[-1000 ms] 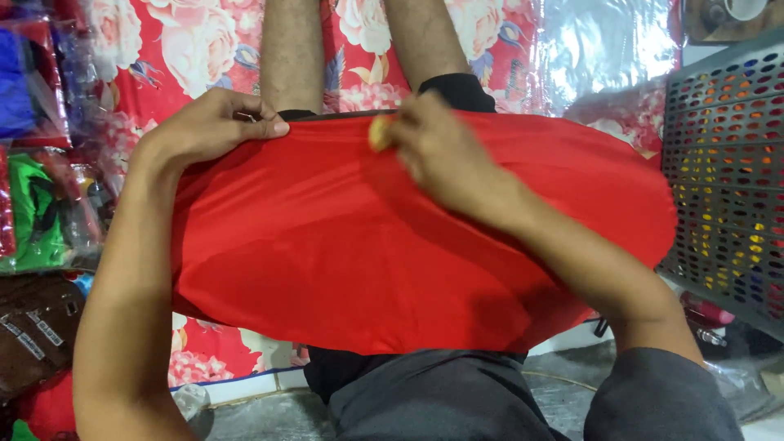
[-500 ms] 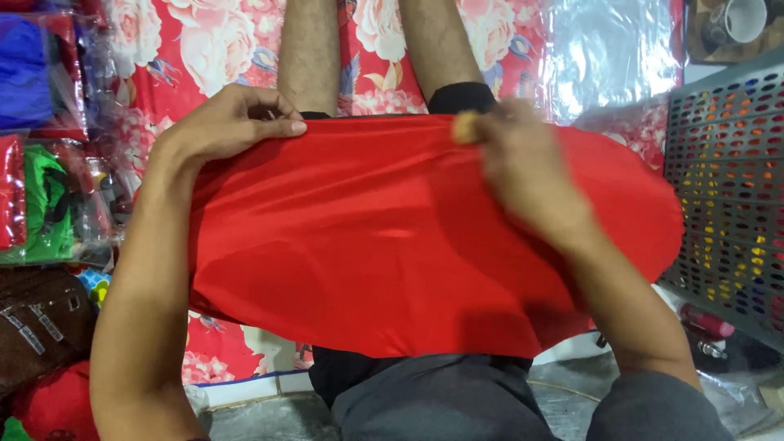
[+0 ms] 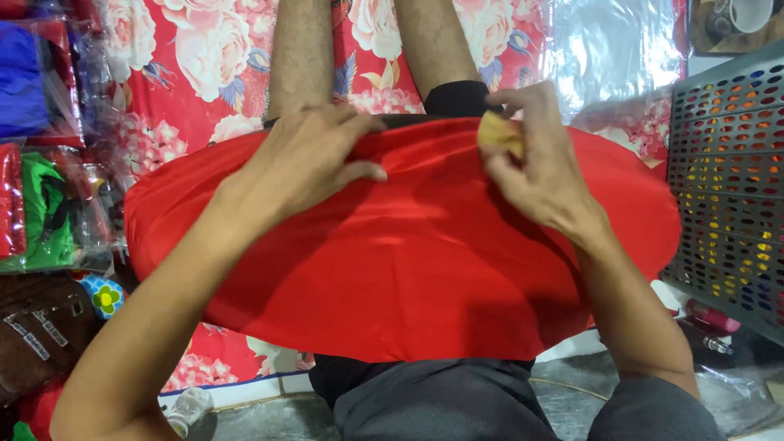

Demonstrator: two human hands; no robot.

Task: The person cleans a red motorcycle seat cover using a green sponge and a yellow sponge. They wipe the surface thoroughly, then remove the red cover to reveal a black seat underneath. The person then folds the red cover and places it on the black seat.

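A red fabric (image 3: 408, 269) lies stretched over the person's lap and legs, a broad, smooth oval sheet with a slight sheen and a few shallow creases running out from its far edge. Along that far edge a narrow black band (image 3: 408, 121) shows.

The left hand (image 3: 306, 159) lies flat on the cloth near the far edge, fingers spread and pressing the material down, closed on nothing. The right hand (image 3: 535, 167) is just beside it to the right, thumb and fingers pinched on a small yellow piece (image 3: 500, 135), perhaps chalk or wax, held against the cloth close to the black band. The two hands are apart, with a stretch of bare red cloth between them.

As to progress, it looks like the cloth is already spread and held taut, and the work with the yellow piece along the edge is under way. No mark shows on the red surface, so how much of the edge is done cannot be told.

Around the lap: a red floral sheet (image 3: 188, 57) under the bare legs, a grey perforated basket (image 3: 723, 188) at the right, packed garments in clear plastic (image 3: 41, 204) stacked at the left, and a mug (image 3: 747, 15) at the top right.
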